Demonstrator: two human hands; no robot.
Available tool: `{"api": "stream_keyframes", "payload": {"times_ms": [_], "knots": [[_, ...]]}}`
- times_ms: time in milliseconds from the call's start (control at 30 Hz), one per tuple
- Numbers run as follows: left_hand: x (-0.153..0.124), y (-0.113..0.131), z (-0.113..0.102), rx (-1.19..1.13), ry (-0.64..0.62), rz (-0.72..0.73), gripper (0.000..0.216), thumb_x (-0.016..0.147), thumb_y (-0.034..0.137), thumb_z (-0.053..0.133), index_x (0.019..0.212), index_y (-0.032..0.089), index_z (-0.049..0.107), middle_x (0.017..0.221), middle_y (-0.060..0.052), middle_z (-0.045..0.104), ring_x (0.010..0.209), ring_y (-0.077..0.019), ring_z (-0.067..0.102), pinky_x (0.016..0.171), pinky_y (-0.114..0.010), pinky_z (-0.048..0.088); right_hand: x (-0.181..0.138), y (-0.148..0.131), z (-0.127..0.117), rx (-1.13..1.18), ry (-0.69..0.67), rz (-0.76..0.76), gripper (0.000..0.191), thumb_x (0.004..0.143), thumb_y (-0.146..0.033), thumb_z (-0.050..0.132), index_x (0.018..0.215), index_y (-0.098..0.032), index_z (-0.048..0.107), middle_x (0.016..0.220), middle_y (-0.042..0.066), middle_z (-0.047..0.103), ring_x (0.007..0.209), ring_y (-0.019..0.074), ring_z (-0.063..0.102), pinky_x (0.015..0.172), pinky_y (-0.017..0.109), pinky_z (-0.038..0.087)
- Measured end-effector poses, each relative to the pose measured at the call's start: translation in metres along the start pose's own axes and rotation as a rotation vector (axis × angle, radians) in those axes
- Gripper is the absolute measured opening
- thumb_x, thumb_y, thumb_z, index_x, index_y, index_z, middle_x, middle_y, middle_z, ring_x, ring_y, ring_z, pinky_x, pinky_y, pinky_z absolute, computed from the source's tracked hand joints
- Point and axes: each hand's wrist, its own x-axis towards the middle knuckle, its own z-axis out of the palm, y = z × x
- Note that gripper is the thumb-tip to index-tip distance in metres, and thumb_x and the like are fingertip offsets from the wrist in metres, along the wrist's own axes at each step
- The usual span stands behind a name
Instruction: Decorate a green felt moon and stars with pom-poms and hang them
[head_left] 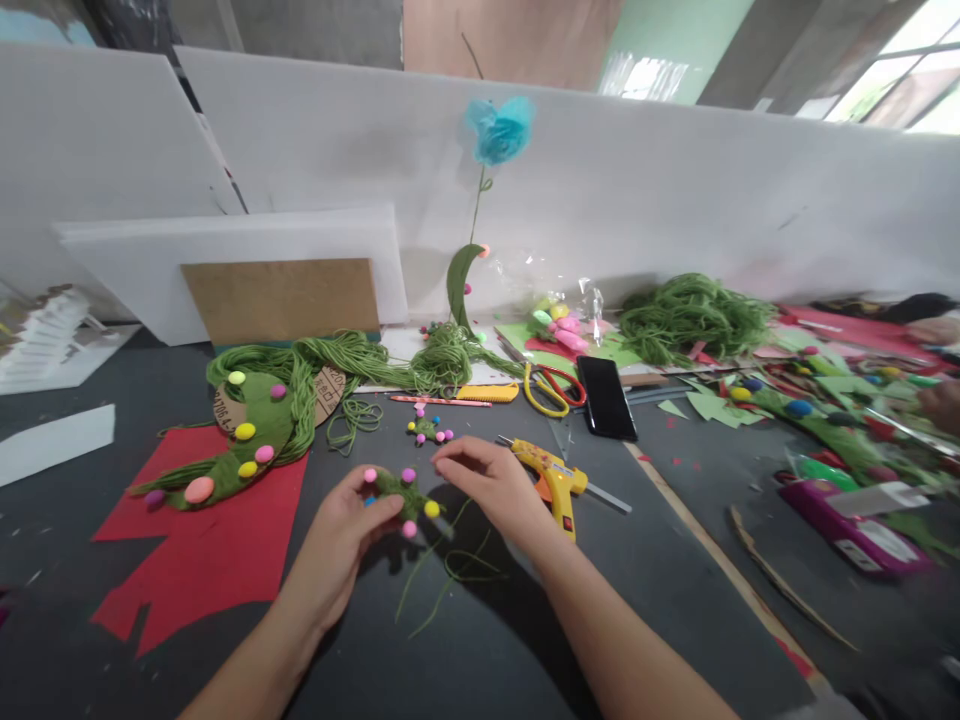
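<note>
A long white board stands along the back of the dark grey table. Above the board show a brown panel, a green wall and, further right, a window bright with daylight.

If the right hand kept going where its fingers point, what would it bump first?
Probably the pom-pom yarn piece that the left hand holds: the right hand points left at it, close by. Depth is unclear, so it might skim just above.
</note>
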Motion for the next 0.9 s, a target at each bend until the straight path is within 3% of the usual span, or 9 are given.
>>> {"api": "stream_keyframes", "payload": {"times_ms": [100, 167, 267, 400, 500, 600, 733, 900], "knots": [[0.008, 0.003, -0.009, -0.038, 0.08, 0.033, 0.026, 0.061, 0.018, 0.075, 0.078, 0.016, 0.056, 0.072, 0.004, 0.058, 0.061, -0.0089, 0.057, 0.058, -0.022, 0.052, -0.001, -0.003, -0.015, -0.555, -0.147, -0.037, 0.016, 0.08, -0.021, 0.049, 0.084, -0.018, 0.065, 0.084, 0.003, 0.067, 0.076, 0.0144, 0.06, 0.067, 0.023, 0.042], [0.013, 0.005, -0.014, -0.059, 0.105, 0.03, 0.025, 0.061, 0.016, 0.075, 0.077, 0.016, 0.055, 0.068, 0.005, 0.058, 0.058, -0.0081, 0.057, 0.056, -0.02, 0.052, -0.004, -0.006, -0.021, -0.782, -0.257, -0.018, 0.017, 0.075, -0.014, 0.05, 0.077, -0.017, 0.067, 0.079, 0.005, 0.068, 0.073, 0.0168, 0.061, 0.064, 0.025, 0.041], [0.018, 0.004, -0.018, -0.082, 0.107, -0.008, 0.024, 0.061, 0.012, 0.072, 0.077, 0.016, 0.055, 0.065, 0.005, 0.059, 0.056, -0.0078, 0.058, 0.054, -0.018, 0.052, -0.014, -0.01, -0.02, -0.888, -0.329, -0.003, 0.019, 0.069, -0.008, 0.05, 0.072, -0.015, 0.068, 0.074, 0.009, 0.068, 0.072, 0.0209, 0.063, 0.061, 0.027, 0.039], [0.02, 0.0, -0.019, -0.099, 0.113, -0.039, 0.022, 0.063, 0.007, 0.069, 0.078, 0.015, 0.055, 0.064, 0.005, 0.058, 0.054, -0.0075, 0.058, 0.052, -0.018, 0.052, -0.029, -0.011, -0.004, -0.959, -0.405, -0.039, 0.021, 0.069, -0.011, 0.051, 0.081, -0.013, 0.068, 0.083, 0.014, 0.067, 0.078, 0.0258, 0.063, 0.064, 0.031, 0.04], [0.02, -0.002, -0.019, -0.114, 0.105, -0.051, 0.021, 0.065, 0.005, 0.068, 0.078, 0.015, 0.055, 0.065, 0.005, 0.058, 0.055, -0.0079, 0.059, 0.052, -0.018, 0.053, -0.035, -0.007, 0.007, -0.937, -0.42, -0.054, 0.023, 0.067, -0.009, 0.051, 0.084, -0.01, 0.066, 0.088, 0.017, 0.066, 0.081, 0.027, 0.062, 0.066, 0.032, 0.04], [0.019, -0.001, -0.02, -0.142, 0.077, -0.072, 0.021, 0.064, 0.003, 0.067, 0.078, 0.015, 0.056, 0.065, 0.004, 0.06, 0.055, -0.0078, 0.059, 0.051, -0.017, 0.052, -0.032, -0.003, 0.007, -0.831, -0.378, -0.038, 0.015, 0.065, -0.009, 0.052, 0.074, -0.012, 0.064, 0.079, 0.013, 0.064, 0.074, 0.0229, 0.06, 0.061, 0.029, 0.037], [0.017, 0.004, -0.02, -0.182, 0.004, -0.121, 0.022, 0.064, 0.002, 0.065, 0.08, 0.015, 0.057, 0.068, 0.001, 0.064, 0.053, -0.0081, 0.06, 0.049, -0.017, 0.049, -0.017, -0.003, -0.003, -0.548, -0.26, -0.016, 0.009, 0.067, -0.012, 0.05, 0.072, -0.017, 0.055, 0.066, 0.0, 0.057, 0.063, 0.0134, 0.053, 0.055, 0.023, 0.034], [0.009, 0.009, -0.017, -0.252, -0.123, -0.211, 0.022, 0.061, 0.0, 0.065, 0.077, 0.015, 0.059, 0.075, -0.003, 0.068, 0.055, -0.01, 0.061, 0.047, -0.018, 0.047, 0.0, -0.014, -0.004, -0.145, -0.223, 0.016, 0.013, 0.071, -0.01, 0.045, 0.08, -0.018, 0.05, 0.061, -0.004, 0.052, 0.057, 0.0093, 0.051, 0.055, 0.02, 0.038]]}}
